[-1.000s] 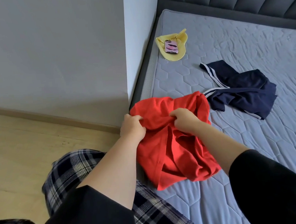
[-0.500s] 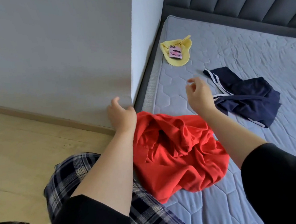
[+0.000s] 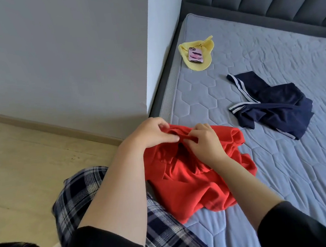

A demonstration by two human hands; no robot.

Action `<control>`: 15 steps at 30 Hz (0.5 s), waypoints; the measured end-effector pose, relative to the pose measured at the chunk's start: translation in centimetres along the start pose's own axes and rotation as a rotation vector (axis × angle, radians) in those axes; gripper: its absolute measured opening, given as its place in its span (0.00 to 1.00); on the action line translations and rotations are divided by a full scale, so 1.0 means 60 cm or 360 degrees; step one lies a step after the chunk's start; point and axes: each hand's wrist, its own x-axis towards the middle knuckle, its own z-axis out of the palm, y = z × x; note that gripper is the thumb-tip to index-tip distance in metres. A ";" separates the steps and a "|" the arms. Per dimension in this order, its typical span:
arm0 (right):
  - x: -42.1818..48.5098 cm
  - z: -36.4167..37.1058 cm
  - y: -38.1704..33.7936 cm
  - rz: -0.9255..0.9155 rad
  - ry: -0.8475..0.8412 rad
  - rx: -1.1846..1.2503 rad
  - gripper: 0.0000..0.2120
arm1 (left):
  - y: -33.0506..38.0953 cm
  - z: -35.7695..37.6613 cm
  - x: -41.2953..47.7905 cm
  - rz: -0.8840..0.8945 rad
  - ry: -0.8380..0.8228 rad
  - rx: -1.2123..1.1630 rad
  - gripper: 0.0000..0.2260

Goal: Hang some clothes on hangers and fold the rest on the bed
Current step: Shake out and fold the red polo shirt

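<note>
Mattress (image 3: 282,161) quilted grey, wall corner (image 3: 147,64), wood floor (image 3: 21,158), left grip (image 3: 151,133) and right grip (image 3: 204,141) pinching red garment (image 3: 194,182)

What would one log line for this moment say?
left hand: pinches crumpled red fabric garment | right hand: pinches same garment | garment: on grey quilted mattress | crumpled navy white-striped garment: untouched, apart

No legible text or labels anywhere.
</note>
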 end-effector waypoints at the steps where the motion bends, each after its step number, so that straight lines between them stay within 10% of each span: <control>1: 0.003 0.000 -0.003 0.0090 0.0054 0.0053 0.06 | -0.005 0.002 -0.002 -0.0019 -0.0072 0.0158 0.16; 5: 0.012 -0.012 -0.009 0.0381 -0.0009 0.0238 0.15 | -0.010 0.006 -0.002 0.0024 0.0004 0.0232 0.04; 15: 0.008 -0.056 0.012 0.1267 0.0088 0.1386 0.10 | -0.008 0.009 -0.007 -0.0042 -0.0013 -0.0417 0.08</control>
